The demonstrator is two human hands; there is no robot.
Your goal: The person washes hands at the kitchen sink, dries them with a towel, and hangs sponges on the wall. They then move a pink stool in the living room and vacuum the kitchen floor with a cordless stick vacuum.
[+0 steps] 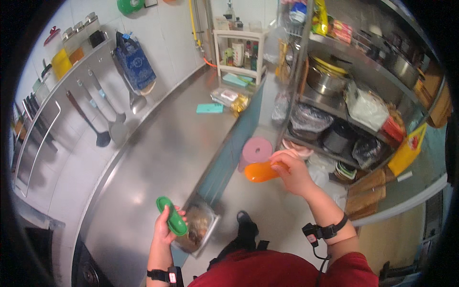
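Note:
My left hand (165,226) holds a green oval plastic piece (173,217), its rimmed side facing up, over the front edge of the steel counter. Below and beside that hand, a clear rectangular bin (198,229) with mixed scraps inside sits at the counter's edge. My right hand (292,172) is raised over the floor and grips an orange elongated plastic piece (261,172) by one end. Behind the orange piece stands a pink round stool (257,149). On the counter (157,143) lie a turquoise box-like item (209,108) and a clear package with gold wrapping (239,104).
A small white rack (238,34) with bottles stands at the counter's far end. Ladles and turners (102,138) hang on the tiled wall at left. A metal shelf unit (322,95) with pots and bags stands at right. My foot (247,224) is on the floor below.

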